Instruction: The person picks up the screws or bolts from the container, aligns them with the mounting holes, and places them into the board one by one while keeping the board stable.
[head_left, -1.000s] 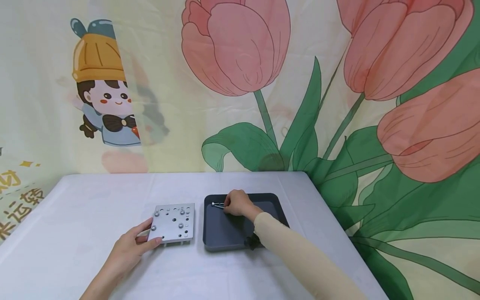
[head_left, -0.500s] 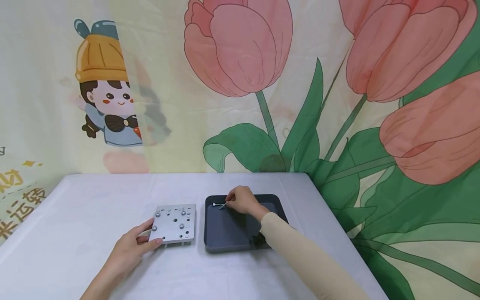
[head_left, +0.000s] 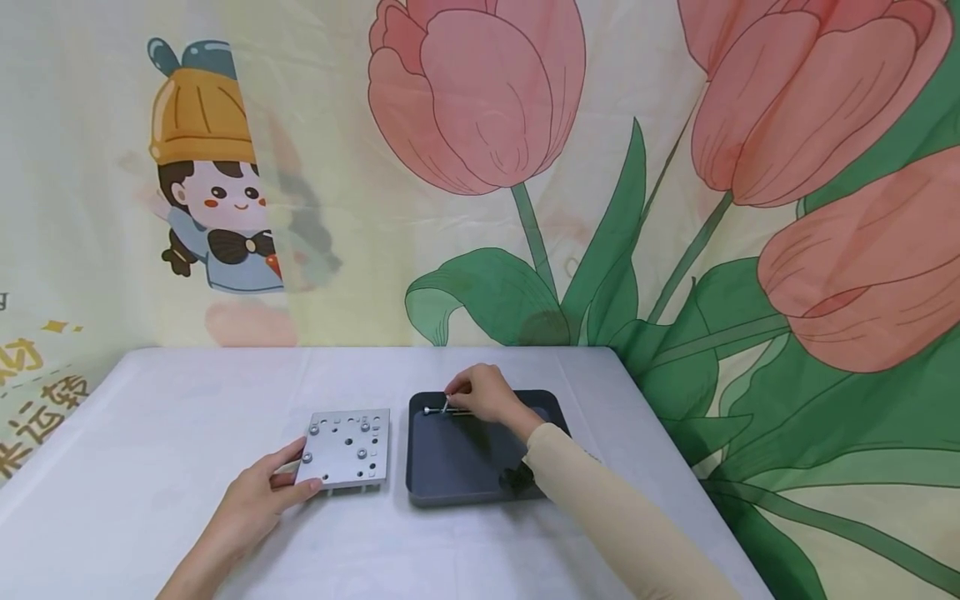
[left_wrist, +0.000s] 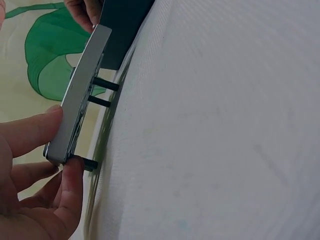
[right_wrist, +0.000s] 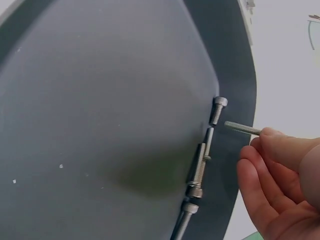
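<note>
Nearest, a beige sleeve slants over the near right part of the dark tray. To the left of the tray, over the bench, the left hand grips a metal plate by its left edge; threaded ends stick out beneath it. Inside the tray, loose screws lie along its far wall. Above that far side, the right hand pinches one screw. Beyond the tray stands a backdrop with pink tulips.
</note>
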